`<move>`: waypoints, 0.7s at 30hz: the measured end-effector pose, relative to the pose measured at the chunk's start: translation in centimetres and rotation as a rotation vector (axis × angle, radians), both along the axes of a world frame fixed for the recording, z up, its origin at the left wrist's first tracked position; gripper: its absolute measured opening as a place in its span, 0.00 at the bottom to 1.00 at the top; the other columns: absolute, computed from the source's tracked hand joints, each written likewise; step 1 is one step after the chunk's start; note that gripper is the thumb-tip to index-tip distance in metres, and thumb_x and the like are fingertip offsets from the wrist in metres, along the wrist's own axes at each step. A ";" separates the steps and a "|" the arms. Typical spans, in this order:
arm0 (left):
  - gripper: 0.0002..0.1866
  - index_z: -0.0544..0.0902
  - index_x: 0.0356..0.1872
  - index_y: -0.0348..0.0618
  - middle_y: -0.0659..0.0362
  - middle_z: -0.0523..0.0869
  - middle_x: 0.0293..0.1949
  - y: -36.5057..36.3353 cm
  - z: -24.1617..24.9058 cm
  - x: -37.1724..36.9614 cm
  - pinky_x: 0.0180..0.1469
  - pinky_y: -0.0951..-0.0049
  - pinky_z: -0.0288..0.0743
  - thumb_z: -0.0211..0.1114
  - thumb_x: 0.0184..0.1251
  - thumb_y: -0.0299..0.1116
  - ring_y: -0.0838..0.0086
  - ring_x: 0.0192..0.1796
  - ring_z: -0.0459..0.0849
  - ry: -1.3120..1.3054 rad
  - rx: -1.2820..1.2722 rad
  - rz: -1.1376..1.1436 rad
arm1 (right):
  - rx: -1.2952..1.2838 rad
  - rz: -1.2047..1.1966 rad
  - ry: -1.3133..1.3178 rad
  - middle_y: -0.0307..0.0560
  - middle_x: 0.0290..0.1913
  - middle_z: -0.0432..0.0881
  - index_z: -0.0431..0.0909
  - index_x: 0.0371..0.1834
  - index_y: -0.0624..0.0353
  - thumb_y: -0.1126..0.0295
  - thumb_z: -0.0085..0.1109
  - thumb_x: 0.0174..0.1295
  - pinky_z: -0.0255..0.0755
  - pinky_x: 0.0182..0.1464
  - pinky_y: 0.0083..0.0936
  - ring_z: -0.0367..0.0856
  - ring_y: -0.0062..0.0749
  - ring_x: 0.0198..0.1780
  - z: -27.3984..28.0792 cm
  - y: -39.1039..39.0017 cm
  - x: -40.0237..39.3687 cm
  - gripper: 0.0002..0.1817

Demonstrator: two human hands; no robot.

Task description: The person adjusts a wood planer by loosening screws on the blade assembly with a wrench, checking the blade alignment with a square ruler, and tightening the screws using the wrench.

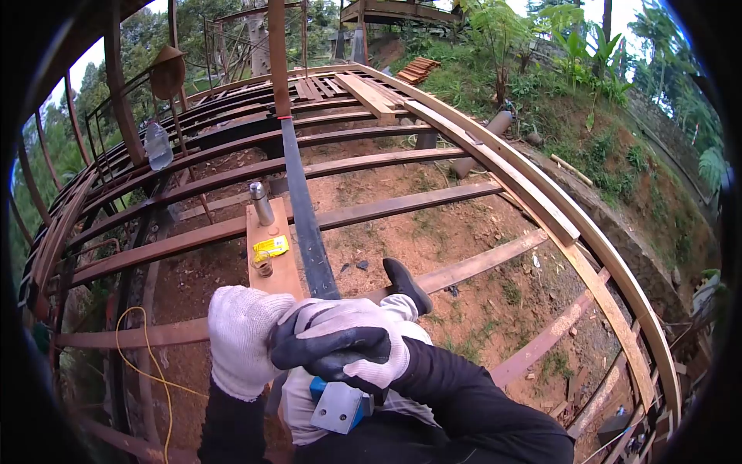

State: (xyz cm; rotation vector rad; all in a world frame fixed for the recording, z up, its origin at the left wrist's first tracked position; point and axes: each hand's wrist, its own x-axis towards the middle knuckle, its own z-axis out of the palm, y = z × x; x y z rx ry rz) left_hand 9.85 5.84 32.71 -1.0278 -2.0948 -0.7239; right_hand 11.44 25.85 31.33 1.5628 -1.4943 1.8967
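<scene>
My left hand (246,338), in a white knit glove, is closed and pressed against my right hand, just above my lap. My right hand (357,332) wears a white glove with a dark coated palm, and its fingers are curled. Whatever the hands may hold between them is hidden. Right below them, a blue tool with a silver metal plate (338,407) rests at my lap. Ahead lies a short wooden board (272,284) carrying a steel flask (261,204), a yellow packet (270,247) and a small brown jar or cup (264,267).
A dark beam (303,201) runs straight ahead from my hands. Crosswise joists (410,203) span bare soil, bordered on the right by a curved timber edge (533,209). Loose planks (367,94) lie farther off. A yellow cord (158,375) trails at left; a clear plastic jug (158,147) hangs beyond.
</scene>
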 end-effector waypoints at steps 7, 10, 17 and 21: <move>0.19 0.85 0.33 0.49 0.57 0.80 0.25 -1.2 -0.1 -1.4 0.40 0.55 0.68 0.74 0.53 0.54 0.55 0.31 0.81 0.026 -0.073 0.000 | -0.041 0.103 -0.122 0.58 0.48 0.89 0.85 0.57 0.70 0.53 0.60 0.70 0.77 0.58 0.42 0.86 0.52 0.49 -0.7 0.4 0.0 0.27; 0.22 0.82 0.28 0.50 0.58 0.76 0.22 -0.9 -0.2 -1.0 0.38 0.55 0.66 0.70 0.60 0.59 0.56 0.27 0.78 -0.020 -0.079 -0.009 | -0.171 0.189 -0.157 0.57 0.41 0.86 0.87 0.53 0.70 0.54 0.63 0.66 0.76 0.55 0.42 0.85 0.53 0.48 -1.7 0.0 -0.2 0.27; 0.28 0.80 0.26 0.52 0.59 0.74 0.21 -0.1 -0.8 -1.6 0.37 0.56 0.63 0.60 0.71 0.66 0.57 0.26 0.75 0.048 -0.060 0.074 | -0.287 0.258 -0.108 0.59 0.41 0.88 0.87 0.51 0.74 0.48 0.63 0.58 0.78 0.55 0.47 0.87 0.57 0.45 -3.7 -0.9 -2.4 0.34; 0.26 0.81 0.26 0.52 0.60 0.74 0.22 0.1 -0.9 -1.8 0.37 0.57 0.63 0.63 0.67 0.65 0.57 0.27 0.75 0.000 -0.069 0.108 | -0.360 0.296 -0.027 0.60 0.42 0.90 0.88 0.52 0.72 0.48 0.63 0.57 0.79 0.54 0.45 0.88 0.57 0.45 -3.9 -1.7 -3.6 0.34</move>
